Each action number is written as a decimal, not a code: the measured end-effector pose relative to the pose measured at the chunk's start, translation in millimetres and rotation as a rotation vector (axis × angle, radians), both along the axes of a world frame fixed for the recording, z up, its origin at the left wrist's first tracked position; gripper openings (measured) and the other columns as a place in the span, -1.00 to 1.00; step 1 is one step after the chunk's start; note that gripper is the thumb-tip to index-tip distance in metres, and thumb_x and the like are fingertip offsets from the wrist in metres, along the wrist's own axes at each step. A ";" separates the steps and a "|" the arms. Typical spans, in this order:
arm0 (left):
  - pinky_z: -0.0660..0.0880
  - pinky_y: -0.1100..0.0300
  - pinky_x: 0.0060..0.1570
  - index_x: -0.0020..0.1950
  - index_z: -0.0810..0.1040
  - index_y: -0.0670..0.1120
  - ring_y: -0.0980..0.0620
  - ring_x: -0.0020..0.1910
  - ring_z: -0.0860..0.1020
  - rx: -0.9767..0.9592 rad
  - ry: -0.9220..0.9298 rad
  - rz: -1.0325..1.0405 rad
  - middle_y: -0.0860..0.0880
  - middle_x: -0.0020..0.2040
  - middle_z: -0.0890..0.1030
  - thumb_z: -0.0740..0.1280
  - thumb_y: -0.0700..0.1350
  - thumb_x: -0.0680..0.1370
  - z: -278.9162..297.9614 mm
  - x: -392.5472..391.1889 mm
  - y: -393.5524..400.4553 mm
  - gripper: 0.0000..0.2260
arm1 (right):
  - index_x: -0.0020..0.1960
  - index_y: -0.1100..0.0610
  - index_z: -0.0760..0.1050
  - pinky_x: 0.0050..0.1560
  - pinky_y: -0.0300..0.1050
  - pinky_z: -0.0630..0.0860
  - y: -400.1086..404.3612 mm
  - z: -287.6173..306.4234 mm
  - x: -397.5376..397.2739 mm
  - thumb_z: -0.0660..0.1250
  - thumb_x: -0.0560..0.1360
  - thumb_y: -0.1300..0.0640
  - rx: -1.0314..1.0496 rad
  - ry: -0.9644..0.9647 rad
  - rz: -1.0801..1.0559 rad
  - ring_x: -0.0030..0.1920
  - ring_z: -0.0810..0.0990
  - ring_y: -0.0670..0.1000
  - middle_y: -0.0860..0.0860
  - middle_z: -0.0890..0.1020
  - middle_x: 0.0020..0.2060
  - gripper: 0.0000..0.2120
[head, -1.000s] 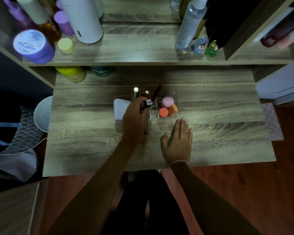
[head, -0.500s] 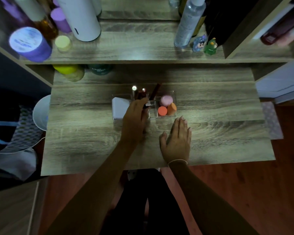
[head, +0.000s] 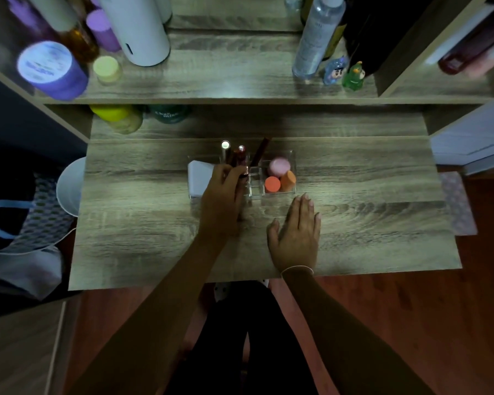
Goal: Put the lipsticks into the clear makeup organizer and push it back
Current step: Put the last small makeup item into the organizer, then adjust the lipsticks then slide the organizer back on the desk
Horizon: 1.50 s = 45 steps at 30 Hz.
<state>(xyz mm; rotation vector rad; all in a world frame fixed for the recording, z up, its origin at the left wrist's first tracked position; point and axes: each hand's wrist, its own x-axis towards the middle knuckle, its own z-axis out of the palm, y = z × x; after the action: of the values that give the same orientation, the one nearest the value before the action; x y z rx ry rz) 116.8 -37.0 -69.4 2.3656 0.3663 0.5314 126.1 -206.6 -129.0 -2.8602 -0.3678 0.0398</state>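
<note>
The left hand [head: 226, 201] is pinching a lipstick [head: 241, 162], lowering it into the clear makeup organizer [head: 293, 172]; the right hand [head: 295, 232] is lying flat and empty beside it, steadying against the bench [head: 368, 223].

A home dressing area is indicated: a wood-grain vanity table [head: 354, 218] is set below a shelf [head: 226, 81] stocked with toiletry bottles [head: 315, 38] and jars [head: 52, 69] (two small figurines [head: 344, 71] included).

Clear makeup organizer [head: 293, 155] mid-table, lipsticks [head: 241, 155] upright in its middle compartments, one dark tube [head: 259, 151] leaning right, pink and orange sponges [head: 280, 175] in right section
</note>
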 end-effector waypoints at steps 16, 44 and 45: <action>0.53 0.01 -0.12 0.16 0.53 -0.18 -0.20 0.00 0.52 0.209 0.067 0.117 -0.23 0.03 0.55 0.28 -0.18 0.52 59.6 -50.5 43.2 -0.77 | 0.18 0.11 0.56 0.07 -0.20 0.48 -18.2 88.0 37.1 0.30 0.48 0.11 0.755 0.085 -0.294 0.05 0.59 0.06 0.06 0.64 0.08 -0.71; 0.37 0.04 -0.15 0.54 0.10 -0.02 -0.07 -0.09 0.48 0.284 0.394 -0.015 -0.08 -0.04 0.57 0.24 -0.08 0.56 48.0 -13.7 15.7 -0.43 | 0.07 0.16 0.62 0.10 0.10 0.53 76.3 115.2 130.5 0.44 0.43 0.18 0.421 0.307 0.333 0.02 0.59 0.15 0.14 0.66 -0.02 -0.78; 0.41 0.02 -0.14 0.54 0.10 -0.02 -0.07 -0.09 0.48 0.260 0.391 -0.022 -0.08 -0.04 0.57 0.23 -0.09 0.57 46.3 -16.7 17.3 -0.43 | 0.07 0.15 0.62 0.10 0.07 0.52 77.3 114.6 128.8 0.43 0.43 0.17 0.406 0.295 0.347 0.03 0.58 0.15 0.14 0.66 -0.02 -0.78</action>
<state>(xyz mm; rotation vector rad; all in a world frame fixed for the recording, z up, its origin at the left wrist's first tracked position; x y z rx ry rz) 100.1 -19.8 -23.1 2.7237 0.4670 0.1042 254.8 -129.2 -14.4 -2.3191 -0.7115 0.3984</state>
